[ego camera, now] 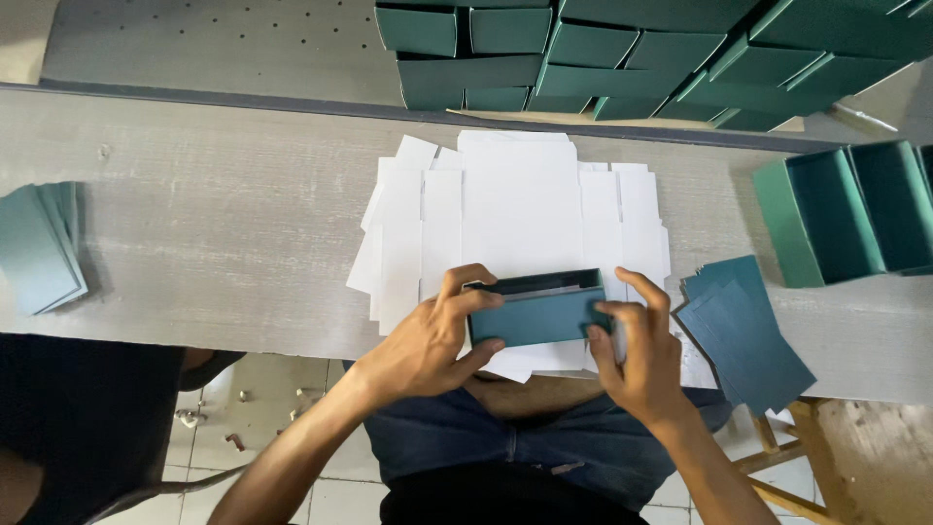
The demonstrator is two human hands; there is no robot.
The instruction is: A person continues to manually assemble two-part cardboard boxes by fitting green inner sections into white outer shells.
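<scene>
Both my hands hold a small dark teal cardboard box [537, 313] above the near edge of a grey table [214, 233]. My left hand [428, 340] grips its left end, thumb under and fingers over the rim. My right hand [637, 355] clasps its right end. The box is open at the top and shows a pale inner edge. Under it lies a stack of flat white die-cut card blanks [515, 209].
A fan of dark teal card sheets [743, 331] lies right of my hands. Pale teal sheets [39, 248] sit at the table's left edge. Finished teal boxes [641, 58] are stacked at the back, open ones [855, 209] at the right. A person in dark clothing [78, 418] sits at lower left.
</scene>
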